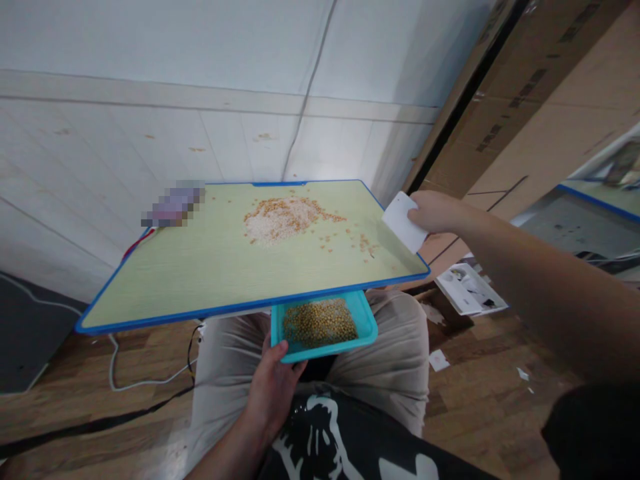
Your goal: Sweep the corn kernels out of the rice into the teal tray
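Observation:
My left hand (274,383) grips the near edge of a teal tray (367,327) filled with yellow beans (319,323), held just under the front edge of a small table. My right hand (436,211) is closed on a white flat scraper card (403,222), which rests at the table's right edge. On the pale green tabletop with blue rim (200,311) lies a heap of white rice mixed with yellow beans (281,218). A few loose beans (364,244) are scattered between the heap and the card.
A white panelled wall stands behind the table. Cardboard boxes (540,107) lean at the right. A white cable (130,381) and a black cable run over the wooden floor, with paper scraps (439,360) and an open white box (469,288) at the right.

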The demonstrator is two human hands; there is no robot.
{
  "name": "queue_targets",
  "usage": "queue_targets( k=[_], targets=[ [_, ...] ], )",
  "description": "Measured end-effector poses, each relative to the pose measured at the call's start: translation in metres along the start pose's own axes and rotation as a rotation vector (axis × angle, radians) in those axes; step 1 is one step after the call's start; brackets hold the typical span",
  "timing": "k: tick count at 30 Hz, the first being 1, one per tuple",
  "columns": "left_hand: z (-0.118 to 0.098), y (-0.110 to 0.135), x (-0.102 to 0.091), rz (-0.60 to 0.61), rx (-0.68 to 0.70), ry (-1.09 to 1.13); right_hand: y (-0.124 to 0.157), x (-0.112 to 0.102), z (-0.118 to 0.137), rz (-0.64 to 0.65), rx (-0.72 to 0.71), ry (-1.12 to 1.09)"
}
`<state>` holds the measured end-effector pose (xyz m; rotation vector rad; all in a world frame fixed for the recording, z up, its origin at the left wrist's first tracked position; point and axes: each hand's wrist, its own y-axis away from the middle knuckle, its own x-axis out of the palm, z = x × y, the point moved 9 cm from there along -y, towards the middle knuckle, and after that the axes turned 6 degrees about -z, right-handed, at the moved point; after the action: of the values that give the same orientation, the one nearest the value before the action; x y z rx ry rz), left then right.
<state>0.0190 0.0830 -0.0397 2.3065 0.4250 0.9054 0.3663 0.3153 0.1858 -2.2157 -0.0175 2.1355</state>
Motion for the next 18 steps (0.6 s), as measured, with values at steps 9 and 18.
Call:
queue_targets(
  k=[9,18],
  targets=[
    [0.002,0.004,0.003,0.021,0.008,-0.015,0.08,0.044,-0.027,0.128,0.284,-0.432],
    [0.002,0.007,0.003,0.02,-0.007,-0.046,0.089,0.06,0.022,0.13,0.346,-0.677]
  ],
)
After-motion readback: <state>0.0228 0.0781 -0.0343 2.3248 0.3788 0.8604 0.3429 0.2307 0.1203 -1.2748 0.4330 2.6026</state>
